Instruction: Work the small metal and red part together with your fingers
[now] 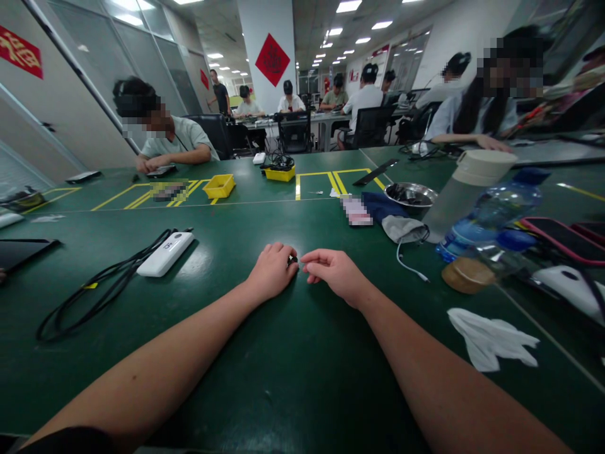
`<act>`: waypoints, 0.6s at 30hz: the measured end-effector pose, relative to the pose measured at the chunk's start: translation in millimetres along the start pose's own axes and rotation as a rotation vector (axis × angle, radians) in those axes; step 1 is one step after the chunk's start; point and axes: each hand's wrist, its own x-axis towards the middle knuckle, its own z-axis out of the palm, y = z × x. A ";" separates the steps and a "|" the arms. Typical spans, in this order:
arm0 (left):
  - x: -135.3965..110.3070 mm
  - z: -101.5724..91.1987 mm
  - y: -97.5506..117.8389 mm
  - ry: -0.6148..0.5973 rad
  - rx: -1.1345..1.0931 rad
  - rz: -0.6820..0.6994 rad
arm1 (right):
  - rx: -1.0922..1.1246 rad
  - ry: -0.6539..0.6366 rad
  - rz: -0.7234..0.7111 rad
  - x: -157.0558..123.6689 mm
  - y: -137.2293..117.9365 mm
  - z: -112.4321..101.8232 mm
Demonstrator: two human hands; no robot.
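Note:
My left hand [271, 271] rests low over the green tabletop, its fingers closed on a small dark object [293, 260] that pokes out between thumb and fingertips. Too little of it shows to tell its kind. Just to its right is my right hand [338, 274], with fingers loosely curved and the thumb a little apart from them. Its fingertips come close to the dark object, and I see nothing held there. Left of my hands lie a white power bank [166, 255] and a looped black cable [111, 277].
At right stand a pale tumbler [466, 189], a blue-capped bottle [491, 211] and a jar with brown contents [467, 274]. A white glove [494, 340] lies nearer. Beyond are a metal bowl [411, 195], a grey pouch [401, 230] and yellow trays [220, 186]. People sit around.

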 end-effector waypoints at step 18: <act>-62.1 -82.6 -175.9 0.217 -0.066 -0.629 | -0.074 -0.040 0.061 -0.4 -2.8 -0.1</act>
